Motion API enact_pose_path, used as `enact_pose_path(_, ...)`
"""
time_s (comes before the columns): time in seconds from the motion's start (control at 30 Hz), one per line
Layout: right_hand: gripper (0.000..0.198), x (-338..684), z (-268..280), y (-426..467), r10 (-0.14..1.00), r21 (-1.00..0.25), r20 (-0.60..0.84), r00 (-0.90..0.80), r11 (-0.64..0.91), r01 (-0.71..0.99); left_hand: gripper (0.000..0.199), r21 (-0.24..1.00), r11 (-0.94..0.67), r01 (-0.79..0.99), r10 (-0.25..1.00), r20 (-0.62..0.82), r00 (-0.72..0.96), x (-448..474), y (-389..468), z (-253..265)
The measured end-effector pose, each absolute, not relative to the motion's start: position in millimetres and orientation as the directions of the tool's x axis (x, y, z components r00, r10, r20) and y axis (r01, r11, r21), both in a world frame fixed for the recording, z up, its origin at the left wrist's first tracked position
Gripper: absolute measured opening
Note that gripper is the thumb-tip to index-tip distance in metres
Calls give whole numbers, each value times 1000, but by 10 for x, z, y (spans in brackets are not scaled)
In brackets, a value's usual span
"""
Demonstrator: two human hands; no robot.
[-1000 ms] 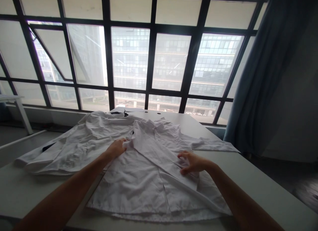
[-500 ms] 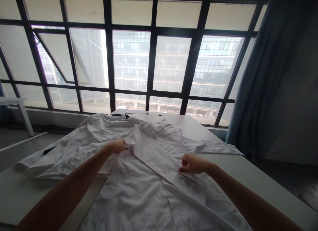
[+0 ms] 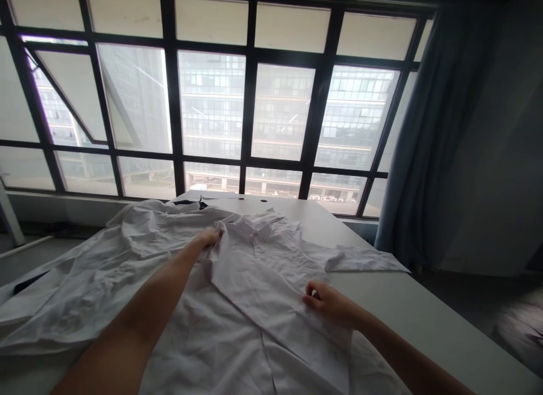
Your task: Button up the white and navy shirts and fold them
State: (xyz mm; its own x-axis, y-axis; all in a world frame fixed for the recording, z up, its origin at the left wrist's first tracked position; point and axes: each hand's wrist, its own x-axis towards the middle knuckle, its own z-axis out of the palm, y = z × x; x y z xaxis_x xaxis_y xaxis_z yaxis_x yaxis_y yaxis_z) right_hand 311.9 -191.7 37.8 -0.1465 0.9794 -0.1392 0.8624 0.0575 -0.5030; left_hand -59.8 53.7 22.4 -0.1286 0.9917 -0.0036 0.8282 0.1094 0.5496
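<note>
A white button-up shirt (image 3: 271,293) lies spread on the table, its collar toward the window and one sleeve stretched to the right. My left hand (image 3: 211,236) is closed on the cloth at the shirt's left edge, near the shoulder, and lifts a fold there; its fingertips are partly hidden. On the shirt's right side, my right hand (image 3: 324,301) has its fingers curled, with thumb and forefinger pinching the cloth. Left of the shirt, more rumpled white garments (image 3: 139,236) lie in a heap under and beyond my left forearm.
The white table (image 3: 382,304) runs away toward a large black-framed window (image 3: 250,129). A blue-grey curtain (image 3: 424,157) hangs at the right. Dark items peek from the heap's far and left edges. A blurred pale shape (image 3: 521,327) is at the far right.
My left hand has moved farther up the shirt's left edge toward the shoulder, raising cloth there. My right hand stays at the right side. The view has turned slightly right.
</note>
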Motion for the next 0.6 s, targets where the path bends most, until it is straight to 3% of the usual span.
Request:
enact_pose_path(0.17, 22, 3237, 593, -2036, 930, -419, -334, -157, 3, 908, 26, 583, 89, 807, 991, 32, -132, -540, 751, 150)
enact_pose_path(0.33, 27, 3440, 676, -2078, 915, -285, -389, -104, -13, 958, 19, 608, 115, 785, 987, 18, -159, -522, 816, 133)
enact_pose_path(0.43, 31, 3480, 655, -2087, 898, -237, -430, -91, -16, 971, 30, 612, 161, 774, 980, -8, -198, -484, 852, 161)
enact_pose_path(0.6, 32, 3463, 669, -2087, 917, -301, -378, -129, 10, 954, 50, 633, 194, 750, 976, -47, -212, -378, 895, 246)
